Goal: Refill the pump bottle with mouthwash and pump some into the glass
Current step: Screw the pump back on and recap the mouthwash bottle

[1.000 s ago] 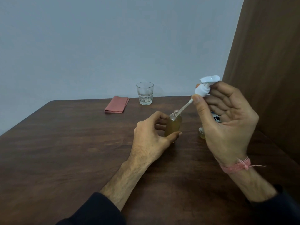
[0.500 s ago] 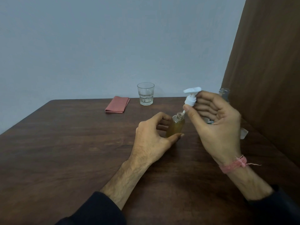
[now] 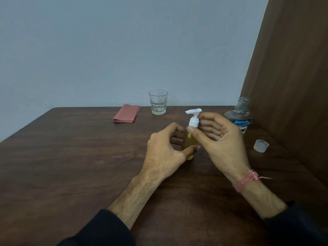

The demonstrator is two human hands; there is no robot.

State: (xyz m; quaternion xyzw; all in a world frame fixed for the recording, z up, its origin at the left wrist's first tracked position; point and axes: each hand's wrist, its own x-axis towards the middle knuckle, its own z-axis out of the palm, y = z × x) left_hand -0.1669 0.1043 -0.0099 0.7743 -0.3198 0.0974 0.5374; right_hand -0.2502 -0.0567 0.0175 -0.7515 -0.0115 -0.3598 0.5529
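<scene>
A small pump bottle (image 3: 189, 141) full of amber liquid stands on the dark wooden table (image 3: 71, 166). My left hand (image 3: 166, 151) wraps around its body. My right hand (image 3: 220, 142) pinches the white pump head (image 3: 193, 118), which sits on the bottle's neck with its nozzle pointing left. A clear glass (image 3: 158, 102) stands at the table's far edge, with nothing visible in it. The big mouthwash bottle (image 3: 239, 116) stands uncapped behind my right hand, partly hidden by it.
The mouthwash cap (image 3: 260, 146), translucent, lies on the table to the right. A folded red cloth (image 3: 126, 113) rests left of the glass. A brown panel (image 3: 292, 86) walls off the right side; a pale wall (image 3: 106, 50) is behind.
My right hand has come down and left, sliding the pump's tube into the bottle until the head sits on the neck. My left hand has kept hold of the bottle.
</scene>
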